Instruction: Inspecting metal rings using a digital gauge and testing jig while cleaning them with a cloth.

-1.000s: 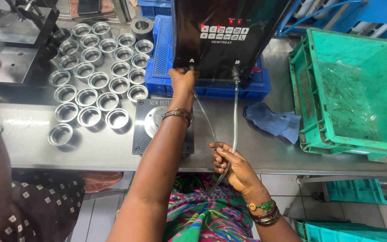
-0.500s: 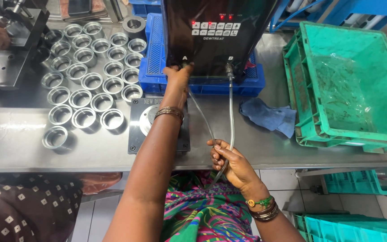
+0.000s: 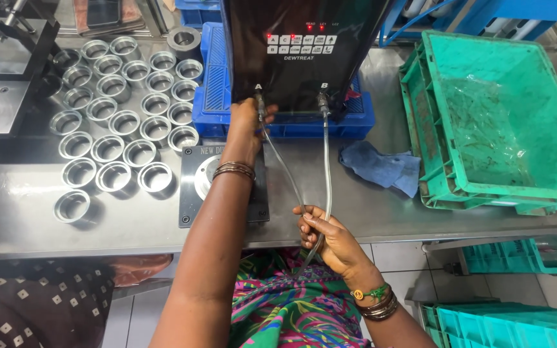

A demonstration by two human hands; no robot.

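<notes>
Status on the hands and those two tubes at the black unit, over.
Left hand at the left port of the black unit, on the tube fitting. Right hand grips both clear tubes below the table edge. Metal rings left, blue cloth right, neither touching.

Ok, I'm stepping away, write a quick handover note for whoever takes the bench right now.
Left hand: at the left port of the black unit, fingers on the hose fitting.
Right hand: gripping both clear hoses below the table edge.
Done: both hoses reach the unit's two ports; whether the left one is fully seated cannot be told.
Metal rings stand in rows on the left, black plate under the left arm, blue rag and green crate on the right, all untouched.
</notes>
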